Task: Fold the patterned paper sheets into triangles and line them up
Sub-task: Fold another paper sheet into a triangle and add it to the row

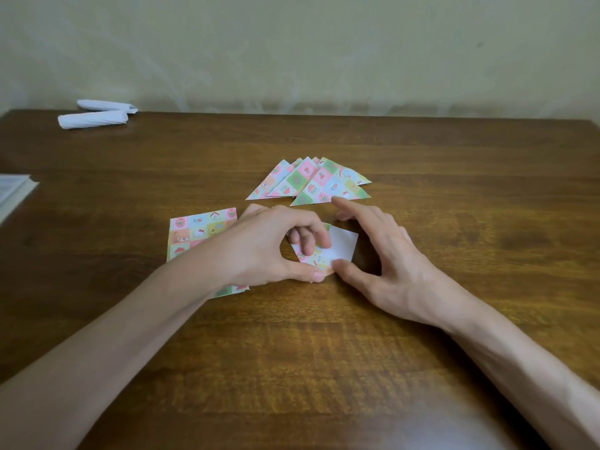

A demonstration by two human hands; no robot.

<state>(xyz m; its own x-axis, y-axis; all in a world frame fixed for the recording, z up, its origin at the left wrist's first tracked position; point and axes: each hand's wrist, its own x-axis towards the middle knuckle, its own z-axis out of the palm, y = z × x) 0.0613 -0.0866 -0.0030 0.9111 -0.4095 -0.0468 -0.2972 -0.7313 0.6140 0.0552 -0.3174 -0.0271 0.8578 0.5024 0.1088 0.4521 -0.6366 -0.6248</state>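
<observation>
A small patterned paper sheet (337,246), part folded with its white back showing, lies on the brown table (324,352) between my hands. My left hand (269,245) pinches its near corner between thumb and curled fingers. My right hand (380,251) touches the same corner with its thumb, and its fingers curve over the sheet's far side. Several folded patterned triangles (311,183) lie overlapped in a fan just beyond my hands. A stack of flat patterned sheets (194,232) lies to the left, partly hidden under my left wrist.
Two rolled white papers (97,113) lie at the table's far left corner by the wall. A book or pad edge (13,193) shows at the left border. Bare wood stretches to the right and toward me.
</observation>
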